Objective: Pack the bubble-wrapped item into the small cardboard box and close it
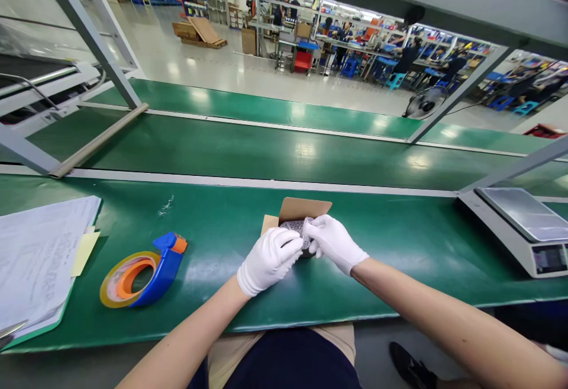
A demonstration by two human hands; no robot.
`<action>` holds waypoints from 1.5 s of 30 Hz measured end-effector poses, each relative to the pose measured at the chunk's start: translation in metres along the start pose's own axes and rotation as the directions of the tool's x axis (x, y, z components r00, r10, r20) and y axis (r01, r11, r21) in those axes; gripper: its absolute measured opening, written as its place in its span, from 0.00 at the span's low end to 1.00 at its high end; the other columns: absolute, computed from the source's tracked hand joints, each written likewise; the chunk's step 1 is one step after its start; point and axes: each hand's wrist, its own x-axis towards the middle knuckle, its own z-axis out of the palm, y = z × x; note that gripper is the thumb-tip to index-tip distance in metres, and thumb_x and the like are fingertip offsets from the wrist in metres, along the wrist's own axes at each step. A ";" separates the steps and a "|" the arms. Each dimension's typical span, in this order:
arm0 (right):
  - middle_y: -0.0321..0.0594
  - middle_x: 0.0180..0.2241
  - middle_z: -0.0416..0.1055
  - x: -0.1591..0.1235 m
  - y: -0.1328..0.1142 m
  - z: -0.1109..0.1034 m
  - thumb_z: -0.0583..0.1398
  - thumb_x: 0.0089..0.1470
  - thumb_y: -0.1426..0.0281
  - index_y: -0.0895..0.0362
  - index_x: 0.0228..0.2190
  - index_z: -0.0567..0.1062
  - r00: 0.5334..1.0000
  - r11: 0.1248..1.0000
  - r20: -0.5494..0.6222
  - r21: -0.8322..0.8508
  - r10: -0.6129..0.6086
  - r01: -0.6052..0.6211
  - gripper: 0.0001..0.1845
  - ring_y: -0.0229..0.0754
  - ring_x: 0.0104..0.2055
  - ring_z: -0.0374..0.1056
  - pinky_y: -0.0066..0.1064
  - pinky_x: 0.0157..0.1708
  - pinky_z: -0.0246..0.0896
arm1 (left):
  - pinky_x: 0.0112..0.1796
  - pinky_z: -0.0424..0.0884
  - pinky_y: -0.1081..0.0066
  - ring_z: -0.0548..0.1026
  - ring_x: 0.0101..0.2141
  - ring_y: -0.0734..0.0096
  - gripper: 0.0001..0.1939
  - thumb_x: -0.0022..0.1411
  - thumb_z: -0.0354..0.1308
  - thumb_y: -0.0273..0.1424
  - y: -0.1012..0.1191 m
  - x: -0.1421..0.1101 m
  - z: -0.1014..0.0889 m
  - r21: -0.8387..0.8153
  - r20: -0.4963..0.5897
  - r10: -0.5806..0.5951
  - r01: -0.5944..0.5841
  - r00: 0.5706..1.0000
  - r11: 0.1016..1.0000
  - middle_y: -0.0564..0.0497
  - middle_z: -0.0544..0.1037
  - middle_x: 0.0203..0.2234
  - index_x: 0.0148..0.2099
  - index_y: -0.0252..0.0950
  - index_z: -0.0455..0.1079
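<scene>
Two gloved hands, left hand (pixel 268 259) & right hand (pixel 333 242), are pinched on a bubble-wrapped item (pixel 296 227), held over open small carton (pixel 302 208); tape dispenser (pixel 142 270) parked left on table (pixel 399 247).

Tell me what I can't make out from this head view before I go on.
- Wrapped item: mostly covered by the left hand and right hand; what it is cannot be told.
- Cardboard box: inside hidden behind its flaps and both hands.
- Scale display: too small to read.
- Papers: cut by the left edge, print too small.
</scene>
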 end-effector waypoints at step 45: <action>0.30 0.23 0.68 0.003 0.020 -0.014 0.60 0.51 0.61 0.53 0.31 0.65 0.952 0.912 0.081 0.320 -0.295 0.256 0.11 0.36 0.24 0.63 0.30 0.26 0.58 | 0.61 0.76 0.48 0.76 0.62 0.42 0.45 0.61 0.73 0.34 -0.017 0.080 -0.045 0.138 0.627 -0.501 0.547 0.597 0.825 0.44 0.76 0.66 0.77 0.42 0.62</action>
